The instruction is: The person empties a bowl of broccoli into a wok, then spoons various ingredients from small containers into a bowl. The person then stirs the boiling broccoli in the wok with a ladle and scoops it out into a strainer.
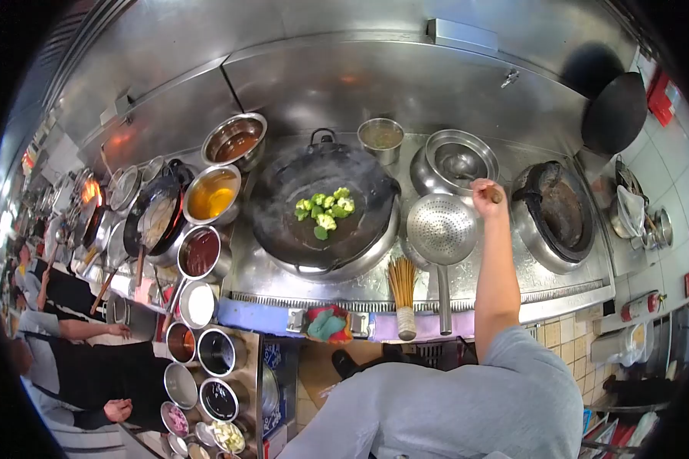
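Closed around the wooden end of a ladle handle, my right hand [490, 197] is above the right side of the steel stove. The ladle's bowl [459, 162] rests inside a steel pot [475, 153]. Just left of my hand lies a perforated strainer [442, 229], its handle toward the front edge. Broccoli pieces [325, 210] sit in the middle of a large black wok [283, 176], with faint steam above it. A bamboo brush [403, 294] lies in front, between wok and strainer. My left hand is not in view.
Steel pots with sauces [199, 252] and oil [212, 195] stand left of the wok. Another wok [563, 214] is at the right. A small pot [380, 139] stands behind. Co-workers [84, 367] are at the far left, near a flame [92, 191].
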`<state>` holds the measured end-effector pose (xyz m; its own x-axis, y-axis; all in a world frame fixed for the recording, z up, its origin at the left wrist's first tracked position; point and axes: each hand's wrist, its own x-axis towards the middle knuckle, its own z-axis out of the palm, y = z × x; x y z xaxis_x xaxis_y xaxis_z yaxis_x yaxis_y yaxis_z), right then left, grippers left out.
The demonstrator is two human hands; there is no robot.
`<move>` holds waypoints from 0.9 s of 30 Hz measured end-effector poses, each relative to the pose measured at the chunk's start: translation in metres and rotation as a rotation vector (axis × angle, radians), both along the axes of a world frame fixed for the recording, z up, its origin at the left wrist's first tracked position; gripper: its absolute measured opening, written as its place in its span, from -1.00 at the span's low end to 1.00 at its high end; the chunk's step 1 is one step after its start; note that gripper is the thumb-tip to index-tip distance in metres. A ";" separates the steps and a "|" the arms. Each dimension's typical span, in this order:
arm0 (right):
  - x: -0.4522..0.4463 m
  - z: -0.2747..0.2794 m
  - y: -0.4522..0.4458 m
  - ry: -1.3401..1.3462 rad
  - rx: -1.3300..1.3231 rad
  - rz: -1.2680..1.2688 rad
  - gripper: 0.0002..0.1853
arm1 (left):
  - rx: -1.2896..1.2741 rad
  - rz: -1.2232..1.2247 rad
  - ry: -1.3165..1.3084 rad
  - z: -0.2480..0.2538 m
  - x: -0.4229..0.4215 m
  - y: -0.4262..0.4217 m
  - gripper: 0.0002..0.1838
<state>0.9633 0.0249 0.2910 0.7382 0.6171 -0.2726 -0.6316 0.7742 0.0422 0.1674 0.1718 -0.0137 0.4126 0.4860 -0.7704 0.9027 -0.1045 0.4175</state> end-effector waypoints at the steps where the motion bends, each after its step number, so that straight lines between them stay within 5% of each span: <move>1: -0.010 0.014 -0.003 0.004 -0.010 0.015 -0.92 | 0.003 -0.044 -0.008 -0.006 0.004 0.007 -0.64; 3: -0.032 0.050 -0.003 0.049 -0.009 0.028 -0.72 | 0.028 -0.136 -0.039 -0.015 0.024 0.029 -0.61; 5: -0.054 0.070 -0.002 -0.034 0.190 0.097 -0.27 | 0.064 -0.170 -0.088 -0.016 0.062 0.052 -0.58; 7: -0.077 0.094 0.006 -0.022 0.237 0.139 -0.29 | 0.162 0.016 -0.223 0.010 0.114 0.067 -0.59; 9: -0.104 0.115 0.019 -0.128 0.166 0.111 -0.32 | 0.047 0.061 -0.334 -0.027 0.145 0.086 -0.60; 13: -0.159 0.145 0.043 -0.141 0.142 0.045 -0.48 | -0.018 0.031 -0.374 0.007 0.193 0.103 -0.60; 15: -0.178 0.147 0.048 -0.106 0.201 0.088 -0.44 | -0.079 0.029 -0.349 0.004 0.189 0.107 -0.59; 17: -0.208 0.154 0.056 -0.014 0.259 0.113 -0.40 | 0.122 -0.085 -0.440 -0.041 0.172 0.112 -0.73; 22: -0.265 0.144 0.077 0.073 0.386 0.176 -0.36 | 0.309 -0.185 -0.271 -0.047 0.097 0.100 -0.63; 24: -0.283 0.143 0.086 0.090 0.292 0.249 -0.43 | 0.448 -0.752 -0.313 -0.089 0.053 0.103 -0.67; 26: -0.288 0.128 0.094 0.062 0.208 0.335 -0.51 | -0.058 0.012 -0.098 -0.062 0.034 0.083 -0.77; 27: -0.291 0.118 0.098 0.032 0.124 0.420 -0.57 | -0.068 0.005 -0.086 -0.077 0.013 0.081 -0.77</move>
